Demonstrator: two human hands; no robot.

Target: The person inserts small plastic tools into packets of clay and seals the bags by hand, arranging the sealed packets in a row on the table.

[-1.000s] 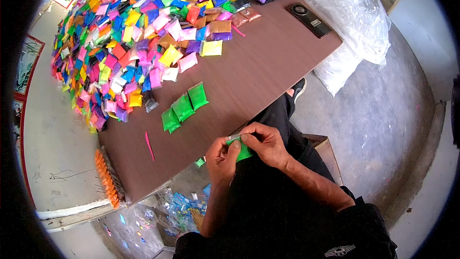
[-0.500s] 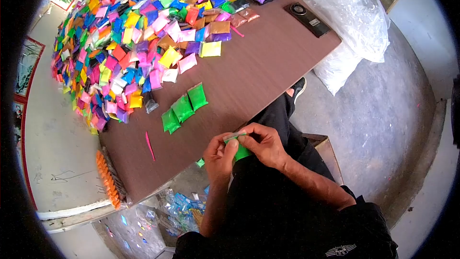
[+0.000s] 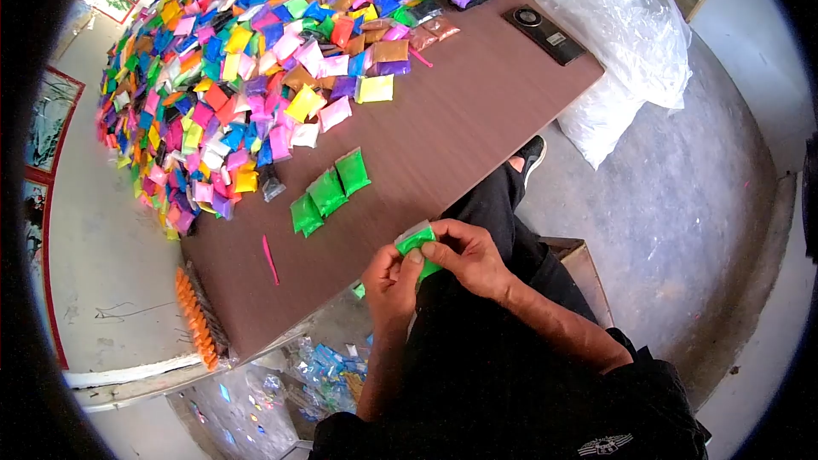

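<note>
Green packet has tipped up since the earlier frame, more green showing. I have it by the near edge of the table, between left hand and right hand, each pinching one side, neither nearer. Clear strip along its top rises toward the right hand; long axis, can't tell.

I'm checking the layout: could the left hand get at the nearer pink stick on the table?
Probably yes: nothing stands on the tabletop between the left hand and the nearer pink stick. That hand is holding a green packet, though, so it would likely need to let go first.
</note>
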